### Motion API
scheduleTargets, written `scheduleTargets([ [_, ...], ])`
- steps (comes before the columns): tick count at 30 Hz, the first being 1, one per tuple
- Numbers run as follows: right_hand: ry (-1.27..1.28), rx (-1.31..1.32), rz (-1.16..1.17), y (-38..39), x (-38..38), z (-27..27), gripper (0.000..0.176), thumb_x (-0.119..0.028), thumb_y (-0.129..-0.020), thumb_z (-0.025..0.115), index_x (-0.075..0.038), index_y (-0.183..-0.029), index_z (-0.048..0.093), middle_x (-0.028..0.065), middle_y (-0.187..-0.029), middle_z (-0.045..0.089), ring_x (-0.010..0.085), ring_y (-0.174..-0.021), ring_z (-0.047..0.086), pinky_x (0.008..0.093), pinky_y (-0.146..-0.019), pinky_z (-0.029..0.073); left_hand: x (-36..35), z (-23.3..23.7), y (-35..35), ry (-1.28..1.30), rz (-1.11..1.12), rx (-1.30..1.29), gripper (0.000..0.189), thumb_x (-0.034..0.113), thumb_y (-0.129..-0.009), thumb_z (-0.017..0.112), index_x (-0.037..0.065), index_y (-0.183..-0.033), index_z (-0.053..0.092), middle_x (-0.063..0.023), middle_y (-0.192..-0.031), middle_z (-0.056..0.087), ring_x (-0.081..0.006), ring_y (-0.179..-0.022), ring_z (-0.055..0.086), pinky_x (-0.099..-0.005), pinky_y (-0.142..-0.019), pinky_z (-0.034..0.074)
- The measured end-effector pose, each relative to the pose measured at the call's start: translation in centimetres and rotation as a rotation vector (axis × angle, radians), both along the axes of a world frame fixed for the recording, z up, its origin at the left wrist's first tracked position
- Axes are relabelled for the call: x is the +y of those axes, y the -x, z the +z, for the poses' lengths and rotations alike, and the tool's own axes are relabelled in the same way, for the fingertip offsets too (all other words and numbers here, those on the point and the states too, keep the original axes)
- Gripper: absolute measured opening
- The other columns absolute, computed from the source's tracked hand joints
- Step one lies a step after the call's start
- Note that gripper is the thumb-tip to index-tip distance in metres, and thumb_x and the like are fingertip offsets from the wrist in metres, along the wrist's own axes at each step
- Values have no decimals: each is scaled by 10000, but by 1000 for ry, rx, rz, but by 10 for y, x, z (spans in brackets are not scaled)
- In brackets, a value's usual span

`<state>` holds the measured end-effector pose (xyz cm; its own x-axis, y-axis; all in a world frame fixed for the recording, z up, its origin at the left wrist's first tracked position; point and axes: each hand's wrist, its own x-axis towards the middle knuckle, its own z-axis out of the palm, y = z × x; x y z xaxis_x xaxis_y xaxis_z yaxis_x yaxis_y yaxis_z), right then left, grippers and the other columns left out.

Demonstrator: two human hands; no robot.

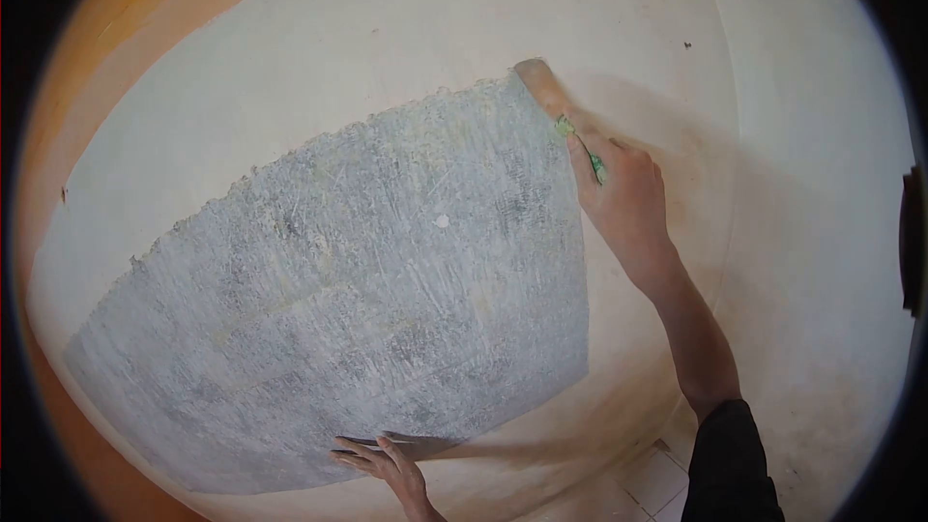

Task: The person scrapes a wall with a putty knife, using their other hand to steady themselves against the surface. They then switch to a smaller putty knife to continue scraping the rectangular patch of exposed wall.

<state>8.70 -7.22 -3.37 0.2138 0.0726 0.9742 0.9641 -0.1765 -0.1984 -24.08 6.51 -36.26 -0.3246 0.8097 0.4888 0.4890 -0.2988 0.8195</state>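
A large grey, rough patch (387,271) with a ragged upper edge covers much of the pale wall (464,19). My right hand (623,188) is closed around the green handle of a flat scraper (544,85). The scraper's blade lies against the wall at the upper right corner of the grey patch. Low in the view, my left hand (385,464) has its fingers spread near the patch's lower edge, with nothing visible in it. A dark shadow runs beside its fingers.
Orange paint (106,14) borders the pale wall above and at the left. A wall corner runs down the right side. Floor tiles (657,478) show at the bottom right. A dark object (912,242) stands at the far right edge.
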Motion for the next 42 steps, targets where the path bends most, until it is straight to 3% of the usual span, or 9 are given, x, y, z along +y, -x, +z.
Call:
scheduleTargets([
  [6,68,42,-58,19,-3,-9,371,-278,-1009,578,-193,-1365,632,128,-642,572,291,-573,625,419,-579,516,-1,2,0,-13,-15,7,871,638,-1032,319,91,-1619,-18,-301,-1632,-165,-443,-1523,-147,-594,-1217,15],
  [9,-40,2,-34,16,11,20,357,-274,-1007,584,-182,-1346,645,119,-626,560,276,-545,617,409,-542,505,-1,2,0,-29,-13,10,873,640,-1031,319,90,-1619,-17,-297,-1634,-161,-442,-1523,-148,-591,-1218,18],
  [12,11,-66,-79,31,3,-5,366,-264,-1005,590,-175,-1357,633,117,-623,559,265,-531,607,403,-524,497,-2,5,1,-13,-26,19,873,635,-1033,312,84,-1617,-30,-298,-1630,-175,-447,-1521,-151,-598,-1215,7],
  [15,99,64,5,31,2,-18,385,-264,-1003,596,-191,-1380,612,128,-636,573,272,-537,613,407,-532,502,-6,4,5,10,-52,23,865,618,-1038,312,79,-1614,-45,-299,-1625,-192,-452,-1519,-158,-606,-1211,-5],
  [25,-29,-49,-34,23,11,-13,385,-270,-1002,597,-202,-1380,613,122,-642,573,272,-536,609,405,-532,498,-4,3,7,11,-68,45,890,620,-1034,336,62,-1610,-51,-307,-1618,-207,-460,-1515,-163,-616,-1205,-1],
  [30,55,8,14,23,-3,-16,377,-264,-1003,588,-210,-1375,618,131,-641,580,276,-548,613,409,-549,502,-1,4,5,2,-59,41,903,635,-1028,328,62,-1609,-59,-310,-1616,-212,-463,-1514,-165,-623,-1202,-1],
  [34,-38,-58,78,6,2,20,369,-254,-997,597,-208,-1362,631,131,-636,577,276,-563,617,406,-566,504,-3,6,2,-3,-63,26,895,625,-1032,326,59,-1608,-60,-312,-1614,-213,-463,-1512,-170,-622,-1202,-5],
  [39,95,39,26,20,-4,-18,379,-254,-992,605,-195,-1366,625,139,-638,575,306,-578,616,414,-587,505,-9,5,8,13,-94,24,872,602,-1042,328,57,-1609,-50,-310,-1615,-211,-461,-1512,-174,-616,-1204,-11],
  [42,24,-40,-5,21,-3,1,380,-258,-995,601,-190,-1368,621,134,-633,569,296,-572,617,412,-570,502,-5,6,10,4,-102,20,865,601,-1043,327,62,-1611,-41,-305,-1619,-207,-455,-1513,-177,-611,-1206,-11],
])
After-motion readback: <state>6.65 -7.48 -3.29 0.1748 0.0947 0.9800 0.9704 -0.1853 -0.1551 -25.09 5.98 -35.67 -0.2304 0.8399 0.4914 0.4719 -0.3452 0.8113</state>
